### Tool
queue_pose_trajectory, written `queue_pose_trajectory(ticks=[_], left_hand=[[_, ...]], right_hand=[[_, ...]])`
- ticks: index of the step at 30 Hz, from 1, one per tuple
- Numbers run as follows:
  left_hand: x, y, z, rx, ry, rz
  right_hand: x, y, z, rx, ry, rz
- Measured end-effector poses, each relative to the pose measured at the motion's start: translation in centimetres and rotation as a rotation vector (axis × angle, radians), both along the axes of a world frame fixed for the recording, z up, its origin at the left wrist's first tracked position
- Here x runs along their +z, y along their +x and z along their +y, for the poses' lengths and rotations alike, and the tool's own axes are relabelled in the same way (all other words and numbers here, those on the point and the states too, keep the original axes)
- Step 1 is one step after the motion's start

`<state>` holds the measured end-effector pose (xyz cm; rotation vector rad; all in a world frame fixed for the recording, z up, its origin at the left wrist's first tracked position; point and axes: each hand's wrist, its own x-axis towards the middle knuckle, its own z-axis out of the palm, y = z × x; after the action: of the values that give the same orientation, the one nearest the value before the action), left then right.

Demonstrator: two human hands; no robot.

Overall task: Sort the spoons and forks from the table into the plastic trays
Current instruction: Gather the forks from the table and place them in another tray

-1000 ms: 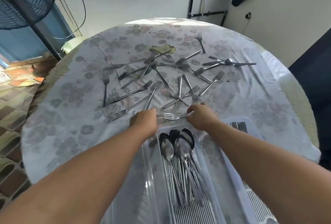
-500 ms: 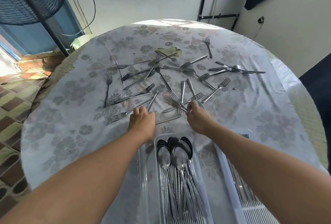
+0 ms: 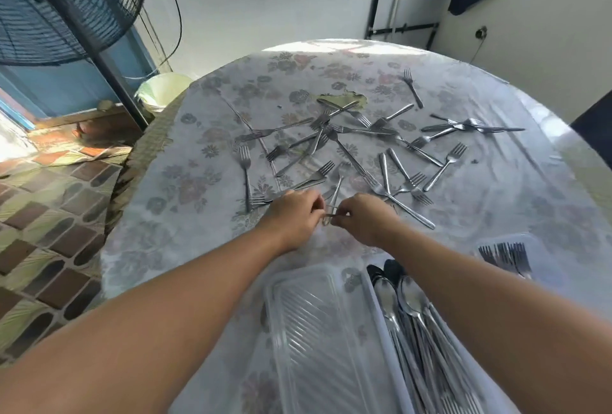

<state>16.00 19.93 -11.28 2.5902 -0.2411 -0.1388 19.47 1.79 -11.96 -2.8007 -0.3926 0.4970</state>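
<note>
Both hands meet just past the near edge of the round table, which is covered with a pale floral tablecloth. The left hand and the right hand have their fingers curled inward, and together they pinch a piece of cutlery between them; its thin handle runs up and away from the fingers. Which end each hand holds is hard to make out, as the fingers cover the lower part.

Beyond the hands, a loose scatter of forks lies across the middle of the cloth, many crossing one another. One fork lies alone to the left, tines pointing away. Another single fork lies far back, apart from the rest. A small group of crossed forks sits to the right.

Close to the person, three clear plastic trays stand side by side. The left tray shows only its ribbed bottom. The middle tray holds a bundle of spoons, bowls pointing toward the table's centre; the right forearm passes over part of it. The right tray holds forks with tines pointing away.

Off the table to the left stand a large floor fan, a pale green bucket and a patterned tile floor.
</note>
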Motion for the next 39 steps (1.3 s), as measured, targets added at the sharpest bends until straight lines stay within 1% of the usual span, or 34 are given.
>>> queue_pose_trajectory(ticks=[2, 3, 4, 5, 6, 8, 10, 11, 12, 14, 16, 18, 20, 22, 24, 27, 30, 32, 35, 39], left_hand=[[-0.1, 0.7, 1.1, 0.137, -0.046, -0.150], [-0.3, 1.0, 1.7, 0.218, -0.038, -0.195], [-0.7, 1.3, 2.3, 0.275, -0.008, -0.213], [-1.1, 1.4, 2.8, 0.294, 0.043, -0.183], [-1.5, 1.4, 3.2, 0.269, 0.101, -0.123], [-2.3, 1.2, 4.1, 0.113, 0.255, -0.024], [-2.6, 1.2, 4.8, -0.083, 0.452, -0.043], [-2.5, 1.5, 5.1, -0.176, 0.527, -0.077], [-2.3, 1.8, 5.3, -0.254, 0.578, -0.100], [-1.8, 2.4, 5.1, -0.381, 0.662, -0.096], [-1.4, 2.9, 4.6, -0.485, 0.770, -0.091], [-1.2, 3.5, 4.2, -0.561, 0.844, -0.160], [-1.1, 3.9, 3.9, -0.632, 0.853, -0.238], [-0.8, 4.4, 3.9, -0.695, 0.856, -0.267], [-0.7, 5.0, 4.3, -0.739, 0.844, -0.269], [-0.8, 5.9, 5.1, -0.815, 0.765, -0.276], [-1.1, 6.1, 5.2, -0.897, 0.696, -0.225], [-1.3, 5.9, 4.9, -0.896, 0.676, -0.204], [-2.2, 6.1, 5.4, -0.858, 0.700, -0.168], [-3.6, 5.7, 6.1, -0.726, 0.706, -0.100]], right_hand=[[0.2, -0.1, 0.3, -0.103, 0.022, -0.035], [0.4, -0.3, 0.6, -0.155, 0.043, -0.042], [0.5, -0.5, 1.0, -0.201, 0.071, -0.042], [0.5, -0.7, 1.3, -0.246, 0.102, -0.024], [0.4, -1.0, 1.7, -0.302, 0.140, 0.004], [0.0, -1.7, 2.6, -0.457, 0.293, 0.080], [-0.7, -2.3, 3.0, -0.590, 0.450, 0.155], [-1.0, -2.6, 3.3, -0.619, 0.473, 0.166], [-1.2, -2.9, 3.5, -0.627, 0.465, 0.155], [-1.6, -2.8, 4.0, -0.634, 0.413, 0.093], [-1.5, -2.2, 4.2, -0.669, 0.409, 0.062], [-1.2, -1.5, 4.5, -0.706, 0.392, 0.073], [-1.3, -0.7, 4.6, -0.733, 0.374, 0.075], [-1.8, 0.0, 4.8, -0.756, 0.349, 0.076], [-2.6, 0.6, 5.0, -0.758, 0.323, 0.077], [-3.6, 1.0, 5.7, -0.742, 0.251, 0.035], [-4.3, 1.3, 6.5, -0.732, 0.180, -0.011], [-4.5, 1.4, 6.6, -0.695, 0.145, -0.014], [-4.7, 1.4, 6.7, -0.676, 0.131, 0.021], [-3.7, 1.8, 5.9, -0.754, 0.310, 0.109]])
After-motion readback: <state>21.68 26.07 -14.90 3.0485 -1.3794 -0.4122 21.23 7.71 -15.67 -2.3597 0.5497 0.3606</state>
